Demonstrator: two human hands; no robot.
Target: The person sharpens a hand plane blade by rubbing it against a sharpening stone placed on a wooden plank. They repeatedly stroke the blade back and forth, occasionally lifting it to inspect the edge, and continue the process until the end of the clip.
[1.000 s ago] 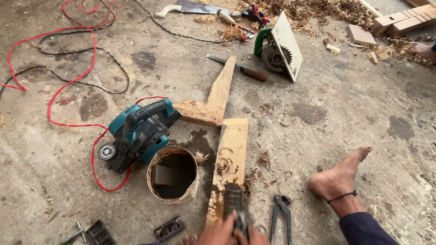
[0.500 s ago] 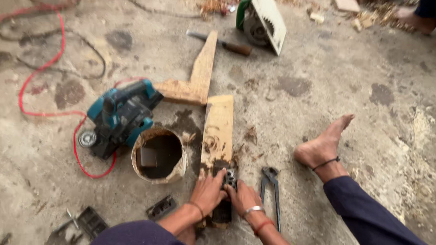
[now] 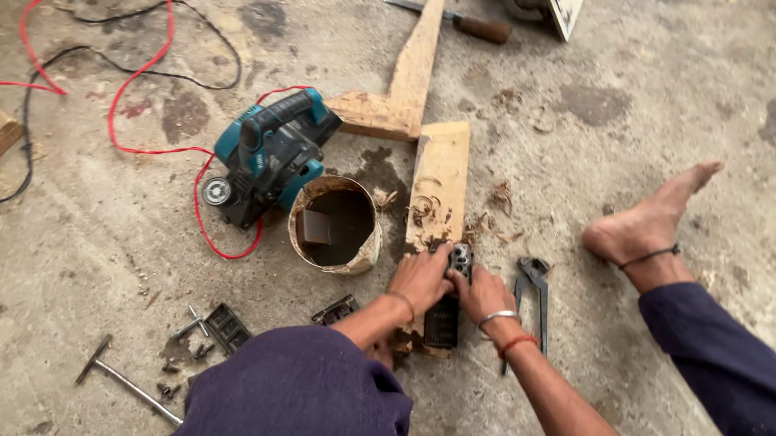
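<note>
- Here your left hand (image 3: 420,280) lies palm down, knuckles up, its fingers curled over the left side of a small dark metal tool (image 3: 451,295) at the near end of a wooden plank (image 3: 440,184).
- Your right hand (image 3: 486,292) comes in from the other side, fingers bent and pressed against the tool's right edge, so both hands are closed on it, touching each other at the fingertips.
- Both forearms run up from the bottom of the view and meet at the tool; a metal bangle and a red thread sit on your right wrist.
- The tool lies flat on the plank, its long axis in line with the plank, its pale metal end pointing away from you and its dark ridged end toward you.
- The plank rests on the concrete floor (image 3: 690,100), running lengthwise away from you, with wood shavings on it and just beside it.
- Just left of the plank stands an open round tin (image 3: 335,225), and beyond that a teal power planer (image 3: 269,156) with a red cord (image 3: 151,59).
- Pincers (image 3: 533,290) lie on the floor just right of your right hand.
- Your bare foot (image 3: 645,222) rests well to the right, toes pointing away.
</note>
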